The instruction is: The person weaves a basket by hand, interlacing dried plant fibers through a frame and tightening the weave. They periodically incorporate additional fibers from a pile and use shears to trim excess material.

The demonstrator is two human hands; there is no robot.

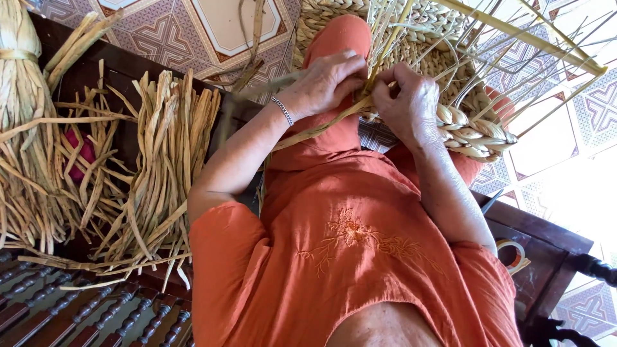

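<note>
The woven basket (411,58) rests on the person's lap, over knees clothed in orange, at the upper middle of the view. Its wall is plaited from pale dried straw, and its thick braided rim (475,132) curves down and to the right. Many loose straw strands (514,38) stand out from the unfinished edge, fanning up and to the right.

Both hands meet at the near edge of the basket. The hand seen at left (324,83), with a thin silver bracelet (281,110) at the wrist, has its fingers curled closed around a few strands where they leave the weave. One long strand (321,128) runs from this grip down and to the left, across the orange cloth. The hand seen at right (408,103) lies against the braided rim, fingers bent and pinching strands close beside the other hand; the fingertips of the two hands touch or nearly touch. Whether each is the person's own left or right hand cannot be told with certainty from this view.

The person wears an orange garment (360,257) with embroidery at the chest. To the left, on a dark wooden bench (128,71), lies a loose heap of dried straw (160,167), well apart from the hands. A tied straw bundle (22,71) stands at the far left edge. The floor (193,32) shows patterned tiles.
</note>
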